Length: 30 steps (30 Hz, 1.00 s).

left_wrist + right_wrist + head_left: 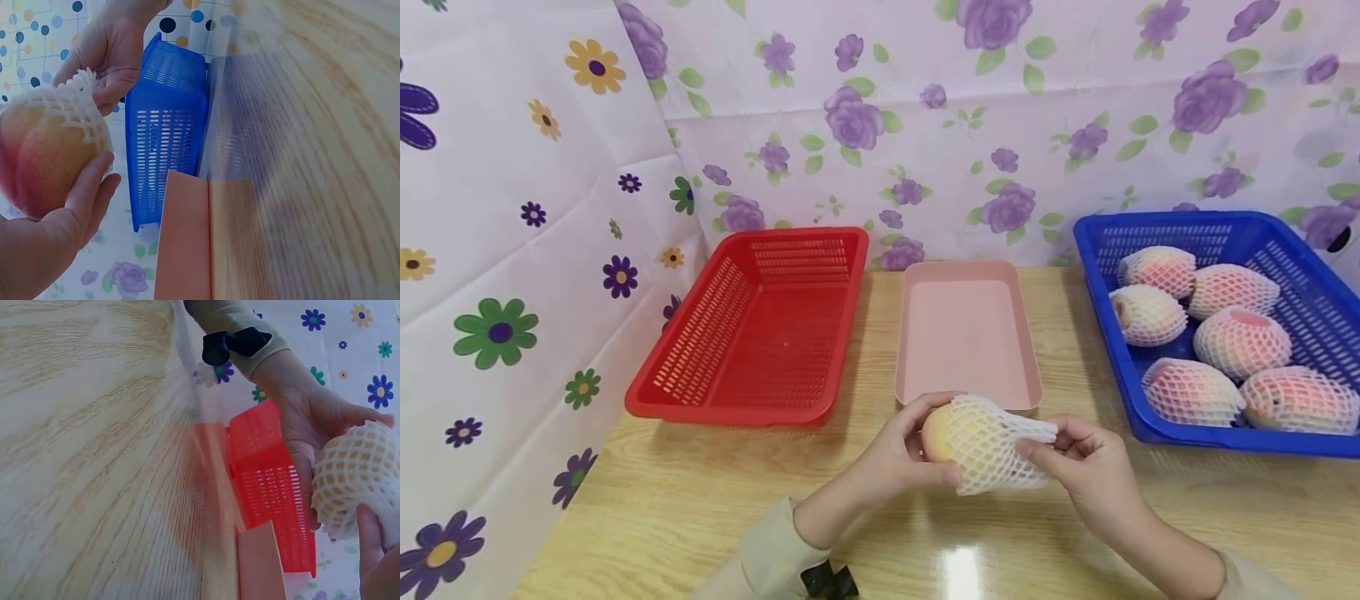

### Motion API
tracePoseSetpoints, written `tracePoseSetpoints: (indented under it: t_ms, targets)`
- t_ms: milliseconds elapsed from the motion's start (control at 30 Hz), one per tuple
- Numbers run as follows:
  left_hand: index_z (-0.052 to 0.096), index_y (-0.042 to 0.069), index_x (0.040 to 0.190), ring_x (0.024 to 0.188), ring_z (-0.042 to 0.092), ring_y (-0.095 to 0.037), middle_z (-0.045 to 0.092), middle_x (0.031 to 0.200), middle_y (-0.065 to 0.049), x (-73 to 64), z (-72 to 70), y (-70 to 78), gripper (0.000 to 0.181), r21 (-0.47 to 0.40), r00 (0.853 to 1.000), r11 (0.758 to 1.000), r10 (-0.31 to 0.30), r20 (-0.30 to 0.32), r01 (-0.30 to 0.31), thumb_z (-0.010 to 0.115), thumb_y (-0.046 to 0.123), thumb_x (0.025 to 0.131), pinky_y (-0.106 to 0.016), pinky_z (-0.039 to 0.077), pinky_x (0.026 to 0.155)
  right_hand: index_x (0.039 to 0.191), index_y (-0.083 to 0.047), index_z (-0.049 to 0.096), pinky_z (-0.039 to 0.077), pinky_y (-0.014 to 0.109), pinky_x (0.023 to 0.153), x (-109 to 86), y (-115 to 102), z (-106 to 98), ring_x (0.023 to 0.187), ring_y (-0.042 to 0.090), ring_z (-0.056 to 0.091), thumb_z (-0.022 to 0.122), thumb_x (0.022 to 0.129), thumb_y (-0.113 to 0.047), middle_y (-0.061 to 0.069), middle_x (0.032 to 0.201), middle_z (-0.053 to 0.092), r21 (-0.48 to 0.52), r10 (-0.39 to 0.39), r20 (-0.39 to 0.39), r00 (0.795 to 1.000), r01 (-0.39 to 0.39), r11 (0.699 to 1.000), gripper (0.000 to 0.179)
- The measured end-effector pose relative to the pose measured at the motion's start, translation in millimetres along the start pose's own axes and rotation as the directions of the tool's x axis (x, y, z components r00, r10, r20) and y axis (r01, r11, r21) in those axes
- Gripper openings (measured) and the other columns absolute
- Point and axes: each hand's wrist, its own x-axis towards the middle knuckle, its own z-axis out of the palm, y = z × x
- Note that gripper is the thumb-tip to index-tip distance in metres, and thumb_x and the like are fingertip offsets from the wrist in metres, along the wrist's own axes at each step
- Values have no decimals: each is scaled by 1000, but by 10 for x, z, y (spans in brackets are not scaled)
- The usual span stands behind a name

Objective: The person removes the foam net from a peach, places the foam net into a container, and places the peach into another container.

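Observation:
A yellow and pink peach (47,159) is partly covered by a white foam net sleeve (992,446). My left hand (895,454) grips the peach round its bare end, thumb on the near side and fingers on the far side. With thumb and fingers my right hand (1090,471) pinches the gathered end of the net, to the right of the fruit. In the left wrist view the bare peach shows its red crease, the net drawn toward the right hand. Both hands hold it above the table, just in front of the pink tray (970,333).
A red slotted basket (745,412) stands at the left, its floor bare. On the right is a blue basket (1217,437) with several netted peaches (1243,342) inside. The wooden table (700,492) meets flowered cloth (925,125) at the back and left.

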Motion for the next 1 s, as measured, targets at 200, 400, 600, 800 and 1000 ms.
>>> tracePoseSetpoints:
  t_ms: [200,400,600,800,1000]
  targets:
    - [34,-5,139,108,54,-11,44,133,-16,-12,-32,-18,98,4,1000,1000,27,-2,-27,86,38,67,-30,53,92,90,-14,71,55,14,62,-8,-3,-27,73,2,63,60,80,19,-7,83,68,53,-66,102,993,61,997,37]
    - [34,-6,138,111,52,-12,45,132,-7,-45,-51,-7,104,2,998,998,63,-26,-63,85,46,63,-30,52,94,91,-15,70,54,14,62,2,-28,-27,74,1,63,57,77,23,-8,86,67,23,-129,122,984,127,992,42]
    - [36,-6,137,115,51,-15,45,135,-11,-86,-55,40,98,5,995,995,97,-33,-96,87,38,65,-33,53,94,94,-11,70,54,13,65,16,-77,-66,81,1,64,57,77,24,-8,96,69,-19,-174,123,977,177,984,41]
    - [38,-4,136,115,50,-15,43,135,-14,-120,-48,104,92,39,995,995,94,-33,-93,87,29,67,-35,55,91,100,-7,69,55,14,65,30,-129,-109,82,3,64,55,80,23,-7,100,70,-53,-174,181,968,186,981,39]
    - [41,0,136,113,51,-17,43,136,-19,-164,-40,186,79,140,993,986,99,-64,-89,83,2,69,-34,57,85,103,-11,69,55,14,67,37,-171,-120,86,3,65,53,80,25,-6,105,70,-80,-192,219,957,213,974,45]
